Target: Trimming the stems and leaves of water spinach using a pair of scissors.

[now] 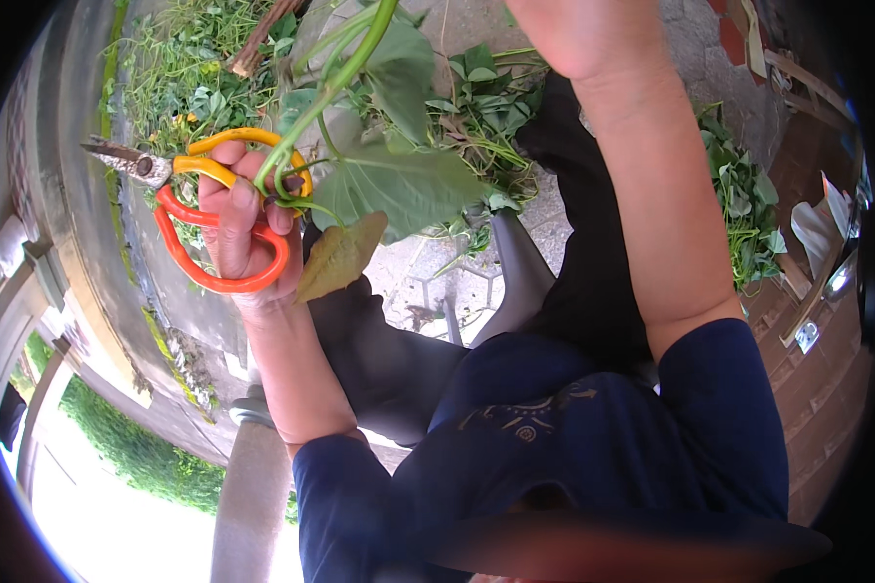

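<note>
My left hand [246,228] is closed round a pair of scissors [148,165] with one yellow and one red looped handle. Their short, worn blades point left, away from the plant. A leafy green vine [329,97] runs from the top edge down to these fingers; its lower stem crosses them, and I cannot tell whether they grip it. Broad green leaves [399,185] and a yellowing leaf [342,257] hang beside the left wrist. My right hand [593,34] is raised at the top edge, its fingers cut off by the frame, so what it holds is hidden.
Heaps of cut vines [190,73] lie on the paving at the upper left, with more greenery [739,194] at the right. A brown stick [262,39] rests on the left heap. A grey seat edge [515,272] shows between my legs. Wood strips [812,83] lie far right.
</note>
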A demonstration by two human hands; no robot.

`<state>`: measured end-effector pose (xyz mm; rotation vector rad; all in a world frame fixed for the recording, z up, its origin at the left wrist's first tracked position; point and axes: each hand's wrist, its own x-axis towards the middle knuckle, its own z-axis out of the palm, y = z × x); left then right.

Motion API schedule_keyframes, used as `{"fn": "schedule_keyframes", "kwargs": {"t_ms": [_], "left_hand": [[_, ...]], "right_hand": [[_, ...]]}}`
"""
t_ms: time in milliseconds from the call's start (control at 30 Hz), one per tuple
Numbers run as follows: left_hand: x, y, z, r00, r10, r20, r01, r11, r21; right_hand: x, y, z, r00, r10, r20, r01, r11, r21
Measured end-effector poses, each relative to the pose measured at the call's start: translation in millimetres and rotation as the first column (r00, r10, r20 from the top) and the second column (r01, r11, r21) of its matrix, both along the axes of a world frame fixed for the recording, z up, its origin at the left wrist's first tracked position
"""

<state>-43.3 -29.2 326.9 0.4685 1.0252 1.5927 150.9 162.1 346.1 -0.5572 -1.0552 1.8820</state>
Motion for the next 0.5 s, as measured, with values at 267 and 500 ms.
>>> {"fn": "schedule_keyframes", "kwargs": {"t_ms": [267, 500], "left_hand": [[-6, 0, 8, 0.998, 0.056, 0.027, -0.057, 0.998, 0.035], [-10, -6, 3, 0.997, 0.056, 0.047, -0.059, 0.996, 0.069]], "right_hand": [[1, -3, 11, 0.996, -0.034, -0.077, 0.036, 0.999, 0.021], [-6, -12, 11, 0.981, -0.064, -0.185, 0.056, 0.997, -0.048]]}}
